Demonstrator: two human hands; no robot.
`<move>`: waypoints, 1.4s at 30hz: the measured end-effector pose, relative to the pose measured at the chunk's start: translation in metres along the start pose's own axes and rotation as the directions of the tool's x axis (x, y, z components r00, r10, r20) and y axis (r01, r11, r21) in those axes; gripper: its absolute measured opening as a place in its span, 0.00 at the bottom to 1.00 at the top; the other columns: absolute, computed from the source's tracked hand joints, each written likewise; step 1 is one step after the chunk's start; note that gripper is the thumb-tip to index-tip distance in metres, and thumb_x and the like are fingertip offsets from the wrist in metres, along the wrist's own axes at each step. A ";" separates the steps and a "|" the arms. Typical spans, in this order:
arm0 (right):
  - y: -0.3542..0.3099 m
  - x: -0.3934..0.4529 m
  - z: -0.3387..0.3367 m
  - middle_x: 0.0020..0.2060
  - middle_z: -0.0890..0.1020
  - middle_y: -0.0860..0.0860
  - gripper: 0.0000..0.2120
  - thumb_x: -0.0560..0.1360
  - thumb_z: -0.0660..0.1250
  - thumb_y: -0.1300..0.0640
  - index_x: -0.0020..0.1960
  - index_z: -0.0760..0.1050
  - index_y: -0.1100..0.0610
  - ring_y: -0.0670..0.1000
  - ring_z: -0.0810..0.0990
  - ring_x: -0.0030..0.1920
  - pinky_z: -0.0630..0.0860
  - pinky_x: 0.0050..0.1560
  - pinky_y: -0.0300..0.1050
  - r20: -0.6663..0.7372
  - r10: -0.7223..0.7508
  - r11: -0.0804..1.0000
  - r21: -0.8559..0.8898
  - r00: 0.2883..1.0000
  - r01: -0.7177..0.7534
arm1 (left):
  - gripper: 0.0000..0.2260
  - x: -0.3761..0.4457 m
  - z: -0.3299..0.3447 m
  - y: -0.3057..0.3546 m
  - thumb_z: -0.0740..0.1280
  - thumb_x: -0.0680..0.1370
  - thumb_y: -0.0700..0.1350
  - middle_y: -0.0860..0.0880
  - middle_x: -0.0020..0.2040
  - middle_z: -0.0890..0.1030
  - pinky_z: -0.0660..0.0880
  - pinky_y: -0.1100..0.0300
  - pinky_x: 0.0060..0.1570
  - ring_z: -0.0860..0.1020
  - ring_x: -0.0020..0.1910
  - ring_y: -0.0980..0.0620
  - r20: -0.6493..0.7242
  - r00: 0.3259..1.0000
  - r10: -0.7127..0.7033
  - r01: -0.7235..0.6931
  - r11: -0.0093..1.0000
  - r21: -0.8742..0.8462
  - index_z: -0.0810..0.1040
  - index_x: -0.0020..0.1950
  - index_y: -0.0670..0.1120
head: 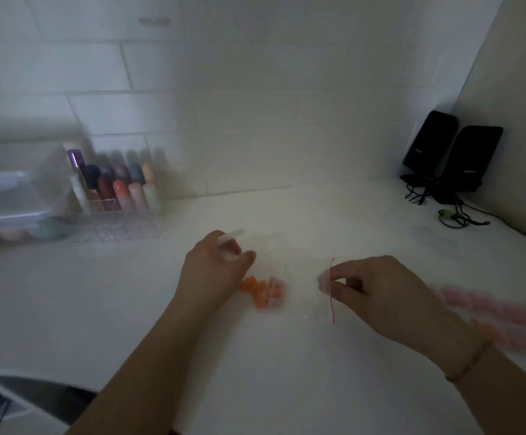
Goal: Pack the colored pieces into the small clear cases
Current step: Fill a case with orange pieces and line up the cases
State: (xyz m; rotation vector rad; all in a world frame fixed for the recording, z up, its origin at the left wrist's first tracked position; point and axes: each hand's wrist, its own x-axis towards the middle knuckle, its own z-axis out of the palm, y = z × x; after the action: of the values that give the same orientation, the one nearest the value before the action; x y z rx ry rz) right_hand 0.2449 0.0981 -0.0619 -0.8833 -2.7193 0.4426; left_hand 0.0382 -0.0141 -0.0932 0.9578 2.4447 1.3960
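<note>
The view is blurred. My left hand [216, 271] grips a small clear case [232, 238] at mid-table, its fingers curled round it. Just right of that hand lies a cluster of orange pieces [257, 290] inside clear plastic, with a few pinkish pieces [276, 285] beside them. My right hand [377, 287] pinches a small clear bag with a red edge strip [331, 293], pale pink pieces showing inside at the fingertips. A pink row of pieces [500, 312] lies blurred at the right behind my right wrist.
A clear organiser [117, 215] with several coloured capsules stands at the back left, next to a clear lidded box [7, 211]. Two black speakers [453, 152] with cables stand in the back right corner. A green-and-black cable clip [450, 216] lies near them.
</note>
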 end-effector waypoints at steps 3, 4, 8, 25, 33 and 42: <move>-0.005 0.000 0.012 0.33 0.81 0.37 0.12 0.75 0.62 0.37 0.51 0.80 0.38 0.39 0.78 0.35 0.76 0.42 0.43 -0.042 -0.029 0.999 0.035 0.999 0.031 | 0.09 -0.003 0.004 -0.004 0.72 0.70 0.52 0.56 0.39 0.79 0.74 0.58 0.43 0.78 0.41 0.56 0.074 0.996 0.049 -0.062 0.982 0.178 0.75 0.40 0.50; -0.007 0.000 0.015 0.39 0.84 0.39 0.13 0.75 0.60 0.36 0.53 0.80 0.36 0.41 0.81 0.41 0.77 0.47 0.44 -0.033 -0.038 0.999 0.024 0.999 0.039 | 0.09 -0.003 0.005 -0.005 0.72 0.69 0.52 0.57 0.38 0.79 0.74 0.59 0.42 0.78 0.41 0.56 0.080 0.995 0.061 -0.077 0.976 0.202 0.74 0.39 0.51; -0.012 0.002 0.026 0.52 0.84 0.42 0.14 0.77 0.59 0.36 0.59 0.76 0.34 0.47 0.81 0.55 0.75 0.54 0.43 -0.021 -0.102 0.990 -0.100 0.995 0.099 | 0.07 -0.005 0.006 0.001 0.72 0.69 0.47 0.57 0.35 0.79 0.69 0.69 0.36 0.78 0.38 0.60 0.112 0.986 0.124 -0.146 0.965 0.217 0.74 0.38 0.50; -0.017 0.014 0.054 0.34 0.81 0.45 0.06 0.69 0.69 0.43 0.42 0.81 0.44 0.46 0.80 0.36 0.71 0.34 0.39 -0.171 -0.117 0.960 -0.270 0.978 0.067 | 0.07 -0.015 0.008 0.005 0.70 0.64 0.42 0.58 0.35 0.79 0.75 0.61 0.38 0.78 0.36 0.61 0.220 0.950 0.223 -0.242 0.968 0.061 0.73 0.35 0.50; 0.005 -0.004 -0.021 0.33 0.81 0.43 0.09 0.69 0.75 0.56 0.35 0.75 0.51 0.40 0.76 0.27 0.68 0.31 0.30 0.163 -0.116 0.978 0.193 0.980 0.083 | 0.08 -0.013 0.008 0.002 0.71 0.66 0.40 0.58 0.35 0.79 0.76 0.59 0.41 0.78 0.36 0.61 0.226 0.957 0.179 -0.183 0.983 -0.004 0.74 0.37 0.49; 0.023 -0.010 -0.050 0.31 0.78 0.53 0.15 0.62 0.80 0.51 0.40 0.79 0.56 0.49 0.70 0.28 0.68 0.27 0.37 0.179 -0.086 0.630 0.772 0.980 -0.086 | 0.15 -0.005 -0.003 0.011 0.67 0.71 0.57 0.44 0.38 0.79 0.69 0.55 0.38 0.77 0.35 0.49 0.299 0.947 0.118 0.116 0.741 -0.661 0.74 0.40 0.45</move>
State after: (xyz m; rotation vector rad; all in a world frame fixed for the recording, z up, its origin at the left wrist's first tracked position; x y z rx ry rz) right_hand 0.2811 0.1204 -0.0254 -0.5849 -2.2535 1.6319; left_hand 0.0454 -0.0157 -0.0833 0.8945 1.4956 1.7621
